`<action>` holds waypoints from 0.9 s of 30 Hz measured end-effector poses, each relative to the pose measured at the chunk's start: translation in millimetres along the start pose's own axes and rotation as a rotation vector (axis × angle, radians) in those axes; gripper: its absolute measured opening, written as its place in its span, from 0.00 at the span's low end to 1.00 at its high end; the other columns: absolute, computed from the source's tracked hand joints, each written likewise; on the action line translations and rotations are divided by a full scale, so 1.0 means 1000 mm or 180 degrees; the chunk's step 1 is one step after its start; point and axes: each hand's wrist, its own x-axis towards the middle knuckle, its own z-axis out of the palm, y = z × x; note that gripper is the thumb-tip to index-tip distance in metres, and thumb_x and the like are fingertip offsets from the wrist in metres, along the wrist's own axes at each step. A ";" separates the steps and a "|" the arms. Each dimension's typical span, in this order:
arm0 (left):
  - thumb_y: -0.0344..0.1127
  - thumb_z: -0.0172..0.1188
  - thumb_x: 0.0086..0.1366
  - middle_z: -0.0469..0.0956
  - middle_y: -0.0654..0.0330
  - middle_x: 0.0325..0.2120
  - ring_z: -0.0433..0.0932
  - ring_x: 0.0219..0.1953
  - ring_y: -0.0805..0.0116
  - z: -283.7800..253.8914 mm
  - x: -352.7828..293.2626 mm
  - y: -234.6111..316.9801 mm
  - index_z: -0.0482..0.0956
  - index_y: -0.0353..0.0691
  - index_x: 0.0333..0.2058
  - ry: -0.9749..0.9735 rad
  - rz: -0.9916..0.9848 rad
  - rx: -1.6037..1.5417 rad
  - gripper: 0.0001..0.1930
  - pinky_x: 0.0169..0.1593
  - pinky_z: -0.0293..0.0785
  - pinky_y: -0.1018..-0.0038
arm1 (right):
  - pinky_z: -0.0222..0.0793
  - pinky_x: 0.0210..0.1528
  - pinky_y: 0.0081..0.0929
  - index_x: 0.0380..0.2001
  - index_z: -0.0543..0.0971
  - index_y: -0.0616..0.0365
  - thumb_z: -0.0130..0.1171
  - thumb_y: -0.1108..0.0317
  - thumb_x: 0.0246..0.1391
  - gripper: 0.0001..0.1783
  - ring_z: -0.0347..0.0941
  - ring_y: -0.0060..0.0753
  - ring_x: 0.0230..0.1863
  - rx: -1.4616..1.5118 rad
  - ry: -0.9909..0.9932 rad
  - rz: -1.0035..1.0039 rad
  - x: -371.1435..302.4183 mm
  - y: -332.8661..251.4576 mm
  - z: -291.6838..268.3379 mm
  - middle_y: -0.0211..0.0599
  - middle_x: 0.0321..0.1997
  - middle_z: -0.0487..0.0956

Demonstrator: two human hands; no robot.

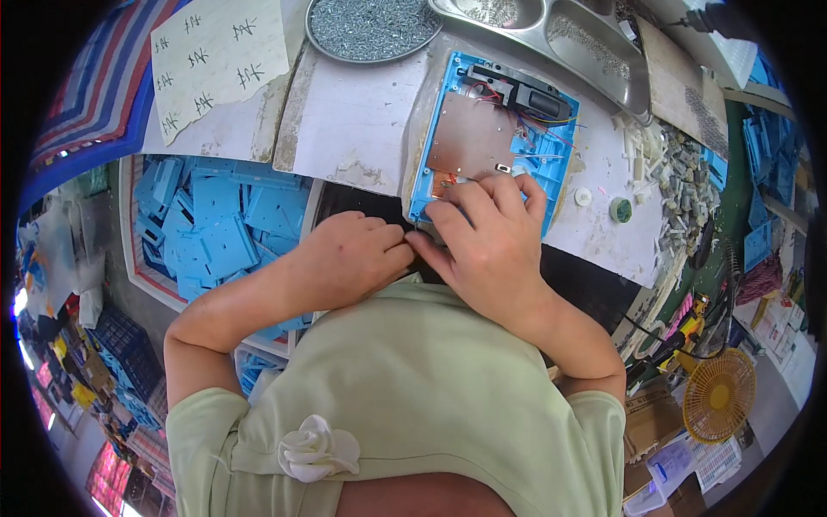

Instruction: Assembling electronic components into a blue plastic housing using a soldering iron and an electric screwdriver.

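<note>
A blue plastic housing (551, 185) lies open on the worktable in front of me. Inside it are a brown flat board (469, 129), a black module (525, 93) along the far side and several thin coloured wires (551, 131). Over the housing's near edge bends my right hand (495, 228), fingers inside by a small copper-coloured part (444, 181) and thumb at the near left corner. My left hand (362, 254) is closed at that same corner, its fingertips meeting the right thumb. Whatever it pinches is hidden.
A round tray of small screws (375, 30) and a metal compartment tray (551, 39) stand at the back. Small pale plastic parts (680, 181) are heaped at right, near a green roll (620, 209). A crate (159, 284) of blue plates (220, 228) sits left; a yellow fan (719, 396) stands lower right.
</note>
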 end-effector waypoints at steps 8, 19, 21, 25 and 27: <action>0.32 0.75 0.53 0.75 0.61 0.27 0.77 0.27 0.57 -0.003 0.023 -0.036 0.82 0.43 0.37 0.0918 0.0106 -0.0494 0.13 0.29 0.73 0.64 | 0.61 0.51 0.48 0.34 0.81 0.52 0.72 0.66 0.42 0.14 0.71 0.41 0.43 0.0242 0.0060 -0.0038 -0.001 0.016 -0.013 0.32 0.39 0.77; 0.31 0.77 0.49 0.76 0.62 0.27 0.77 0.27 0.60 0.000 0.023 -0.041 0.82 0.43 0.37 0.0951 0.0266 -0.0425 0.16 0.28 0.69 0.66 | 0.71 0.36 0.41 0.29 0.85 0.55 0.67 0.69 0.49 0.04 0.79 0.44 0.31 -0.0624 -0.0169 0.0522 0.029 0.077 -0.054 0.37 0.26 0.80; 0.31 0.77 0.49 0.75 0.62 0.27 0.77 0.27 0.60 0.001 0.022 -0.042 0.82 0.43 0.37 0.0958 0.0257 -0.0456 0.16 0.28 0.69 0.66 | 0.72 0.35 0.42 0.28 0.83 0.55 0.67 0.69 0.49 0.03 0.79 0.45 0.30 -0.0861 -0.0386 0.0442 0.034 0.075 -0.053 0.38 0.26 0.80; 0.31 0.77 0.50 0.75 0.61 0.27 0.77 0.27 0.60 0.001 0.023 -0.042 0.81 0.43 0.37 0.0988 0.0252 -0.0478 0.16 0.28 0.69 0.65 | 0.74 0.31 0.40 0.28 0.80 0.56 0.66 0.70 0.49 0.04 0.79 0.44 0.29 -0.1157 -0.0463 0.0400 0.037 0.074 -0.050 0.37 0.26 0.80; 0.31 0.77 0.50 0.75 0.61 0.27 0.76 0.27 0.59 0.000 0.023 -0.040 0.81 0.43 0.37 0.1029 0.0253 -0.0515 0.16 0.28 0.68 0.65 | 0.74 0.30 0.38 0.30 0.80 0.55 0.67 0.71 0.49 0.05 0.79 0.42 0.28 -0.1036 -0.0070 0.0277 0.036 0.075 -0.048 0.36 0.26 0.80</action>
